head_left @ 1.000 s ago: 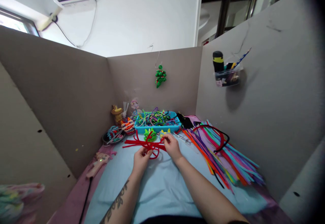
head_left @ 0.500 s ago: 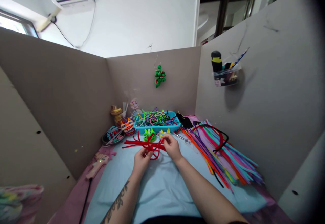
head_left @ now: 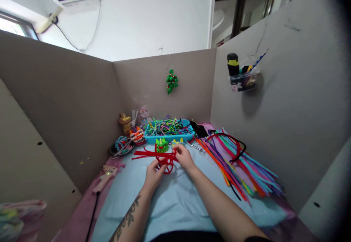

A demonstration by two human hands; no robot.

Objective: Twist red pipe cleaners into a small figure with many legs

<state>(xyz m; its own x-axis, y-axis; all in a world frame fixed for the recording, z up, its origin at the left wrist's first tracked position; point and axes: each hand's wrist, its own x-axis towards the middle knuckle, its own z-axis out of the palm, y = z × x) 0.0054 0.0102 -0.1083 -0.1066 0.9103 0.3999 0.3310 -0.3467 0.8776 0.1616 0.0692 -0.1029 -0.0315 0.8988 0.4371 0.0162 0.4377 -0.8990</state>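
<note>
Red pipe cleaners, bent into a looped, woven shape, are held between my two hands above the blue cloth. My left hand pinches the shape at its lower left. At the upper right, the fingers of my right hand are closed on a red strand. Behind the shape lie more straight red pipe cleaners, their ends pointing left. Just beyond stand a small green figure with horns and a yellow figure, partly hidden by my right hand.
A blue tray of tangled pipe cleaners stands at the back. Colourful pipe cleaners lie spread on the right, near metal scissors or pliers. A pink glue gun with a black cord lies left. Grey partitions surround the table.
The looped red shape has turned and sits slightly lower and rounder between my fingers. A loose red strand at its upper left has shifted. Both hands stay nearly in place.
</note>
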